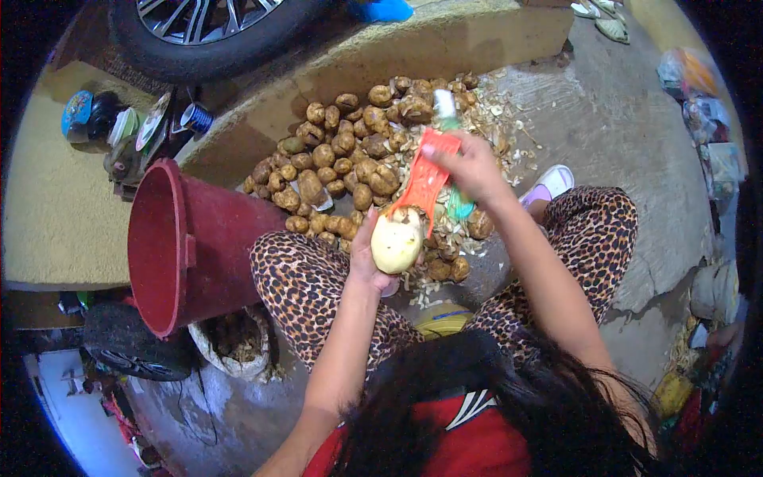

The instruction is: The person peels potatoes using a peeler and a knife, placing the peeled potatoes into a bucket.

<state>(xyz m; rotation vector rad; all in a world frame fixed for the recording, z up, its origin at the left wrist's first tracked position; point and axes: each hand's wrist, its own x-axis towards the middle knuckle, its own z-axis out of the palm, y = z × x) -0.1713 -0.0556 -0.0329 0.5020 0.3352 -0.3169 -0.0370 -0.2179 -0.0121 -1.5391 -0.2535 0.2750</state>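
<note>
In my left hand [367, 256] sits a mostly peeled, pale potato [396, 246], with some brown skin left near its upper end. My right hand [477, 168] is closed around an orange peeler [424, 181], whose lower end is at the top of that potato; whether the blade touches it I cannot tell. Beyond my hands lies a heap of unpeeled brown potatoes [343, 145] on the floor. Peelings [509, 119] are scattered beside and below the heap. A green and white item [460, 205] shows partly behind my right hand; its kind is unclear.
A large dark red bucket [238, 238] lies tilted to the left of my knee. Below it stands a white container [208, 350] with brown scraps. A concrete ledge [453, 48] bounds the heap, with a car wheel [214, 56] above. Bagged items [707, 119] line the right side.
</note>
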